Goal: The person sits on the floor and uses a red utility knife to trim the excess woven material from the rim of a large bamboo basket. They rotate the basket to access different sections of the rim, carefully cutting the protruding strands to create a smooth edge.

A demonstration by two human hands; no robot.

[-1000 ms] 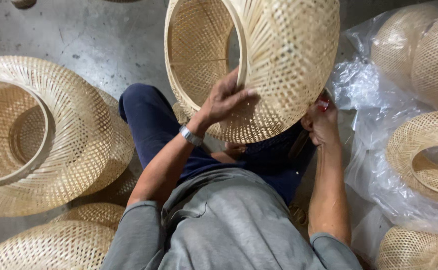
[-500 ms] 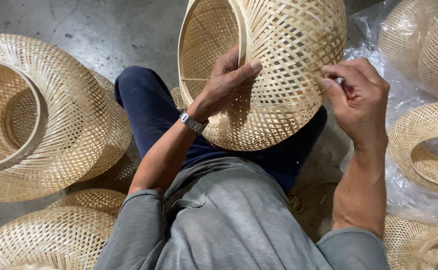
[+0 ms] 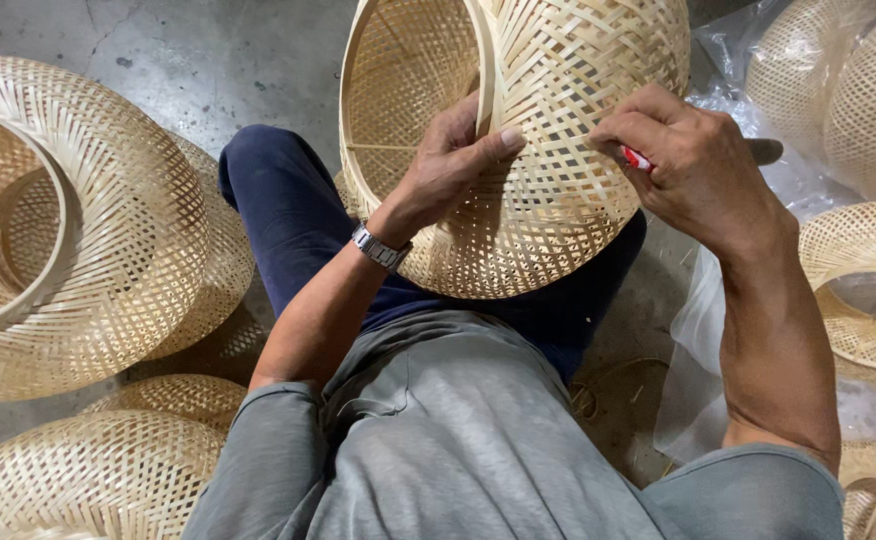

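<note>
- Resting on the lap, over the dark blue trousers (image 3: 288, 215), a big woven bamboo basket (image 3: 558, 110) is seen tipped on its side, with its open mouth turned away to the left of the picture.
- The basket's rim is gripped by the left hand (image 3: 448, 165): the thumb is laid flat across the outer weave while the other fingers are curled over the rim and tucked inside, so a firm, closed hold is shown.
- A metal wristwatch (image 3: 378, 247) is worn just below that hand.
- On the basket's right side, the right hand (image 3: 698, 165) is pressed against the weave, fingers bunched tight around a small tool with a red bit (image 3: 638, 158) showing at the fingertips. What kind of tool it is can't really be made out, and a dark end is poking out behind the hand.
- Left of the basket, more woven baskets (image 3: 88, 230) are stacked on the concrete floor (image 3: 208, 60), with another (image 3: 88, 480) lying nearer.
- Right of the basket, further woven pieces (image 3: 858, 270) are laid on and under clear plastic sheeting (image 3: 698, 310).
- Below the basket, a grey shirt (image 3: 438, 440) is filling the bottom of the view.
</note>
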